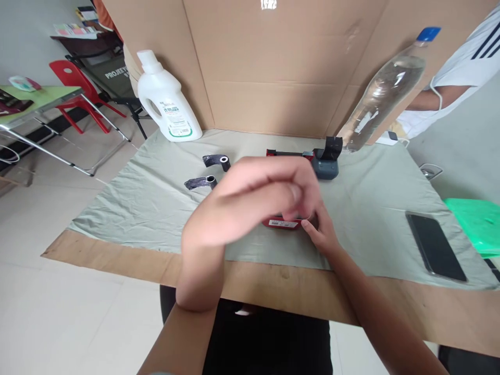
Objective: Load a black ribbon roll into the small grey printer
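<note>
My left hand is raised close to the camera, slightly blurred, its fingers curled over and the thumb lying along them. Whether anything is between the fingertips I cannot make out. Behind it, my right hand rests at the right end of a red box with a white label, thumb against its near corner; its other fingers are mostly hidden. Beyond my left hand lies a dark blue-grey device with a black flap on top, beside red-edged parts. Two short black tubes with dark strips trailing from them lie to the left.
A white detergent jug stands back left and a large clear bottle back right, before a cardboard panel. A phone lies right on the grey-green cloth. Another person's arm shows behind the bottle.
</note>
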The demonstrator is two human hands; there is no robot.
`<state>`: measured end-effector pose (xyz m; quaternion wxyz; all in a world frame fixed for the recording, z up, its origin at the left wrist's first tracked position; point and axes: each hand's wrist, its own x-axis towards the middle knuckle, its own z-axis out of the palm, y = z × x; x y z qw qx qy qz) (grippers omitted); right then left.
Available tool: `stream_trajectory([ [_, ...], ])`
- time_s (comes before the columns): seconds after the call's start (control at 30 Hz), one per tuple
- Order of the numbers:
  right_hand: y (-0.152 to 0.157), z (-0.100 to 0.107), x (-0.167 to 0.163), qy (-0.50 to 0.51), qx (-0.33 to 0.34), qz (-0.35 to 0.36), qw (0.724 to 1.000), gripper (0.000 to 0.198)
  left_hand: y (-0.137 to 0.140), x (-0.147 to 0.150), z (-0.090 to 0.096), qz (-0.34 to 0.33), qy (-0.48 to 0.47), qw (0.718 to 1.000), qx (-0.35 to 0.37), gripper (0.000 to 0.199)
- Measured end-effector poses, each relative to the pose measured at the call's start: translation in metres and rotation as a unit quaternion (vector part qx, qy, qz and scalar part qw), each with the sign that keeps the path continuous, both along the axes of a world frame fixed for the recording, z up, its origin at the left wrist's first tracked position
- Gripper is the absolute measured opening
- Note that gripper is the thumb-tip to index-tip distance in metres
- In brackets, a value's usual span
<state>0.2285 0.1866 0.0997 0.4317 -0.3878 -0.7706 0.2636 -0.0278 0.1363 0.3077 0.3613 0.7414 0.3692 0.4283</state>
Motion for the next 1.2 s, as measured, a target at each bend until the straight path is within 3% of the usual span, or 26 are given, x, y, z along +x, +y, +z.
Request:
stream_trajectory([
  [0.07,0.001,-0.001,0.0,0.019,0.008,0.012,1.0,0.059,0.031,0.002,-0.011,-0.004,0.033,0.999,-0.028,0.025],
  [0.13,0.002,-0.002,0.0,0.034,0.01,0.019,0.999,0.058,0.061,0.002,-0.031,0.061,0.122,0.989,-0.048,0.025],
  [0.2,0.002,-0.003,0.0,0.04,0.009,0.02,0.999,0.058,0.084,0.001,-0.054,0.149,0.234,0.958,-0.073,0.026],
  [0.27,0.002,-0.005,-0.001,0.041,0.008,0.02,0.999,0.058,0.1,0.001,-0.072,0.179,0.305,0.93,-0.104,0.022],
  [0.33,0.002,-0.007,0.0,0.043,0.004,0.021,0.999,0.058,0.108,0.001,-0.084,0.136,0.312,0.932,-0.122,0.019],
  [0.4,0.003,-0.007,0.001,0.06,-0.001,0.028,0.998,0.056,0.111,0.001,-0.089,0.041,0.287,0.948,-0.132,0.025],
  [0.5,0.008,0.005,0.003,0.079,0.003,0.01,0.997,0.046,0.111,-0.001,-0.088,-0.081,0.271,0.945,-0.164,0.041],
  [0.6,0.02,0.035,0.001,0.04,0.009,-0.082,0.996,0.037,0.106,-0.005,-0.08,-0.098,0.296,0.932,-0.185,0.049],
  [0.67,0.034,0.061,-0.006,-0.011,-0.027,-0.118,0.993,0.03,0.101,-0.007,-0.074,-0.087,0.315,0.927,-0.182,0.05],
  [0.73,0.051,0.084,-0.019,-0.095,-0.08,-0.062,0.99,0.029,0.097,-0.008,-0.068,-0.078,0.331,0.922,-0.183,0.05],
  [0.8,0.067,0.099,-0.036,-0.242,-0.103,0.02,0.964,0.032,0.094,-0.007,-0.065,-0.074,0.343,0.918,-0.186,0.049],
  [0.87,0.079,0.106,-0.054,-0.396,-0.125,0.048,0.908,0.032,0.092,-0.005,-0.063,-0.08,0.351,0.914,-0.188,0.047],
  [0.93,0.085,0.106,-0.068,-0.477,-0.142,0.042,0.867,0.027,0.089,-0.004,-0.061,-0.084,0.35,0.914,-0.186,0.047],
  [1.2,0.089,0.108,-0.079,-0.515,-0.173,0.036,0.839,0.007,0.073,-0.042,-0.055,-0.041,0.281,0.947,-0.149,0.044],
])
